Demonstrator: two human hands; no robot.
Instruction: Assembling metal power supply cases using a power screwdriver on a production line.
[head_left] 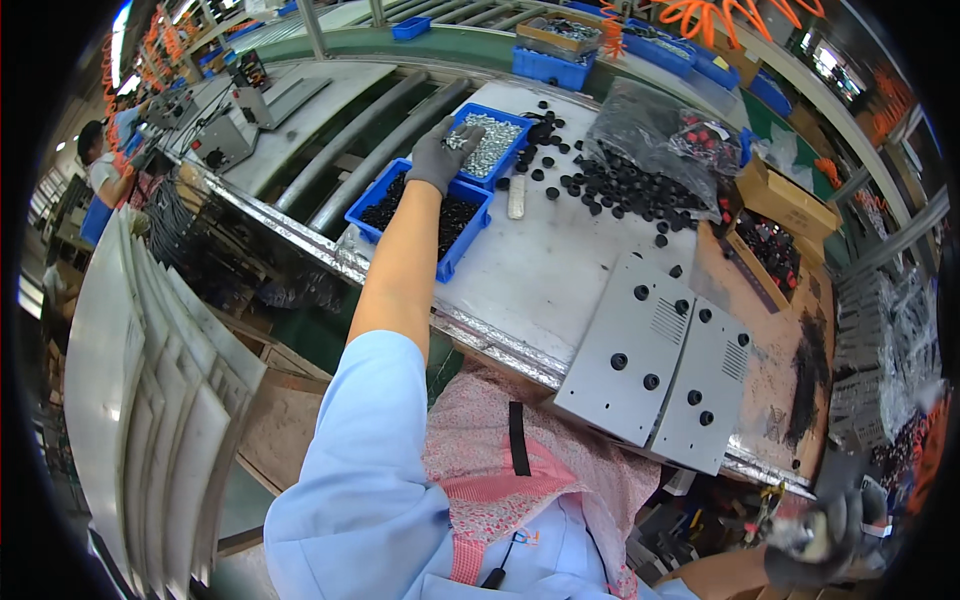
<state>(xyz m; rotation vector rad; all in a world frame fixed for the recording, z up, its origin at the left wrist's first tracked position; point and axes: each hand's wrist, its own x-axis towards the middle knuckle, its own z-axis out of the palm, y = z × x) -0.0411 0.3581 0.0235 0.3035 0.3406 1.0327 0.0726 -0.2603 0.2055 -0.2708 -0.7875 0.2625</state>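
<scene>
The small silver metal parts [490, 148] are shiny, loose and heaped in a blue bin [516, 150] at the far-left part of the desk [530, 290]. The gloved left hand [440, 155] reaches over that bin's left side, its fingers curled round a few of these parts; the gloved right hand [825, 540] is blurred at lower right, beyond the desk's near edge, and I cannot tell whether it grips the pale thing beside it. The left hand hides a corner of the silver heap, and its forearm crosses a second blue bin [464, 240] of dark parts. A pale block [516, 197] lies just beside the bins; to the right, black round pieces [625, 185] spill near a clear plastic bag [630, 125]. Nearer, two grey metal boxes [625, 350] lie side by side, four black feet on each, with an open cardboard box [790, 205] beyond. The desk top is whitish, scuffed and brown at right. Metal rollers [370, 150] adjoin it, pale sheets [150, 400] stand at left, another person [100, 165] is farther off, and orange coiled hoses [720, 15] hang above.
</scene>
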